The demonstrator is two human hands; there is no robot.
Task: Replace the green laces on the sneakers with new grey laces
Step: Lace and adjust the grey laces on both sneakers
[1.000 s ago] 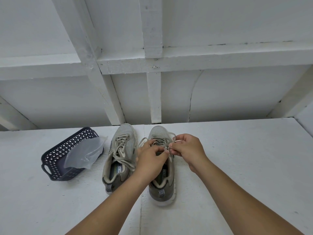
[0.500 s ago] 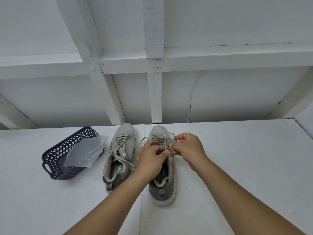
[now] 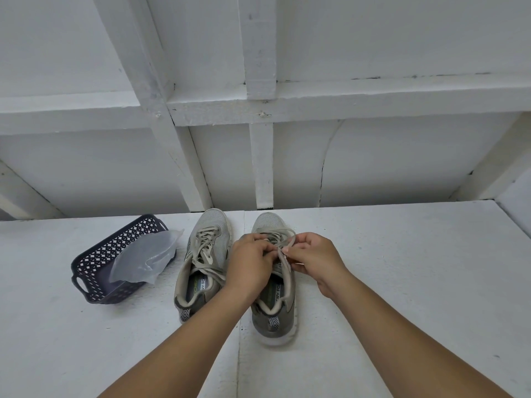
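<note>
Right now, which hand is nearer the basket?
Left. The left hand works the right sneaker's lace, nearer the basket; the right hand pinches it farther right.

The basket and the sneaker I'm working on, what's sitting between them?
In the head view, the other sneaker, laces in, lies between the basket and the sneaker under both hands. A clear plastic bag hangs over the basket's near rim.

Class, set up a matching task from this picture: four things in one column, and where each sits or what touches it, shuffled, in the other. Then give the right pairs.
Things
1. basket
2. plastic bag
3. left sneaker
4. right sneaker

Places or states
A. laces gripped by both hands
B. lies in the basket
C. farthest left on the surface
D. between basket and the other sneaker, untouched

Pairs: 1-C, 2-B, 3-D, 4-A
</note>
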